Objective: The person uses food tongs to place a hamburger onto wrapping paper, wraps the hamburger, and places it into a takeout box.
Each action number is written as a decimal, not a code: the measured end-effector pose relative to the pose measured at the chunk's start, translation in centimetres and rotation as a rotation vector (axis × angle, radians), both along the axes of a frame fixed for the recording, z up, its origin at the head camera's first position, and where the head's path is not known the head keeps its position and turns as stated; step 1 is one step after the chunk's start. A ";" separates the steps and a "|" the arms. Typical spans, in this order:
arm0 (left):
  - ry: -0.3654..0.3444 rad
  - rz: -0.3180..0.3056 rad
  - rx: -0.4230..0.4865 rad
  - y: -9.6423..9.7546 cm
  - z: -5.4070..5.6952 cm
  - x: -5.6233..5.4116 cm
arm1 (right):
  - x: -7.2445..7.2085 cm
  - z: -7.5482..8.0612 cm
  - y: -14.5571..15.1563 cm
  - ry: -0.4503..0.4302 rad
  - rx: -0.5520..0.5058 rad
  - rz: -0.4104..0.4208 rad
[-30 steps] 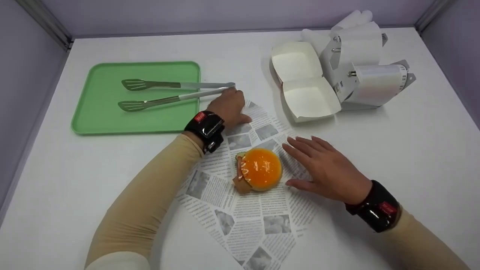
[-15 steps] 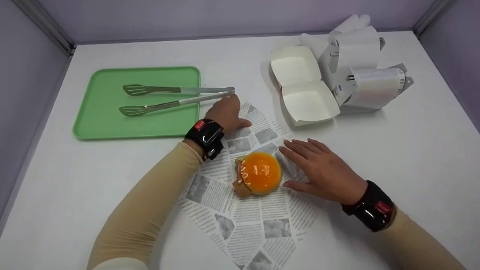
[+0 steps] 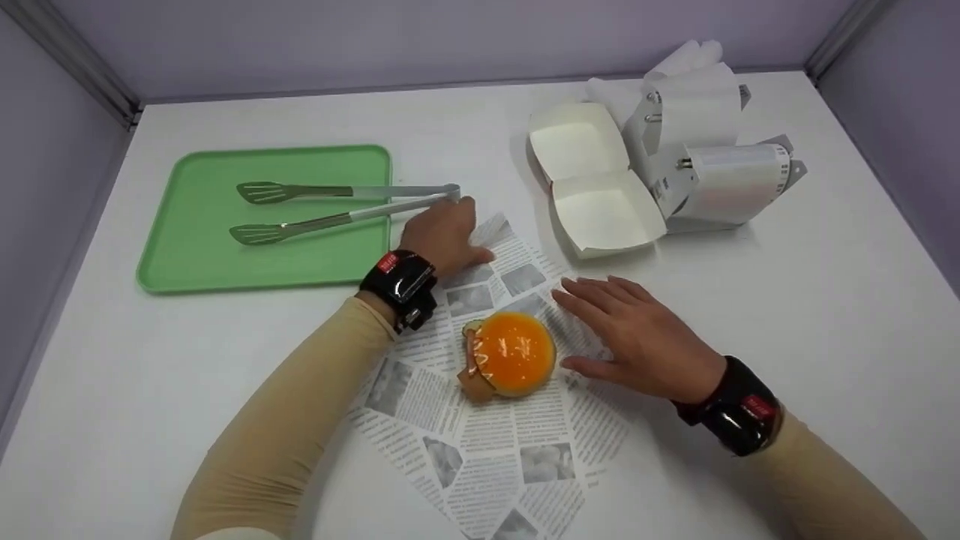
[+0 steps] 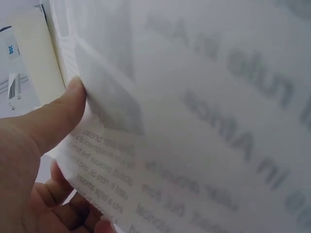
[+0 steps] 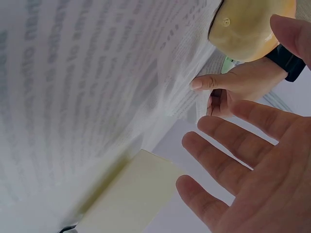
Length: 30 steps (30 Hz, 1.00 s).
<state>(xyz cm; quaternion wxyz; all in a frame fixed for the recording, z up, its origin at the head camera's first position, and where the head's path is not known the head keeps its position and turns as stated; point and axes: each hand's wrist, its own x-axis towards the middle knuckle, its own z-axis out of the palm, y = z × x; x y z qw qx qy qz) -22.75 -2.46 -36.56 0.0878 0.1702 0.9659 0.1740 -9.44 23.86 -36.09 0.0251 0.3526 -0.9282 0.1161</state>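
A toy hamburger (image 3: 516, 354) with a glossy orange bun lies on a sheet of newsprint-patterned wrapping paper (image 3: 491, 442), filling poking out on its left side. At the paper's far left edge, my left hand (image 3: 442, 234) pinches the sheet. The left wrist view shows its thumb (image 4: 63, 109) on the printed paper (image 4: 160, 145) and the other fingers curled at the edge. Just right of the bun, my right hand (image 3: 637, 341) hovers over the paper with fingers spread and holding nothing. Its straight fingers (image 5: 238, 138) show in the right wrist view.
Beyond the left hand, metal tongs (image 3: 367, 215) lie across a green tray (image 3: 187, 255), their joined end past its right rim. An open white burger box (image 3: 604, 214) stands at the back, beside a metal holder (image 3: 735, 184) with white paper sheets.
The whole scene shifts slightly down in the head view. My right hand comes a little closer to the burger, while my left hand stays at the paper's edge.
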 end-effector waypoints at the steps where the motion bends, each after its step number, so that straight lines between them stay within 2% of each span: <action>1: 0.006 -0.008 0.006 0.0 0.0 0.1 | 0.0 0.0 0.0 -0.003 -0.003 0.001; 8: 0.058 -0.081 0.065 -0.5 0.0 0.5 | 0.1 0.1 0.0 -0.029 0.003 -0.016; 12: 0.071 -0.105 0.096 -0.9 0.4 1.0 | 0.2 0.2 0.0 -0.028 0.005 -0.015; 23: 0.141 -0.055 0.192 -1.8 1.4 2.5 | 0.3 0.2 0.0 -0.025 0.021 -0.014; 30: 0.192 -0.057 0.217 -2.4 2.0 4.3 | 0.4 0.4 0.1 -0.009 -0.004 -0.015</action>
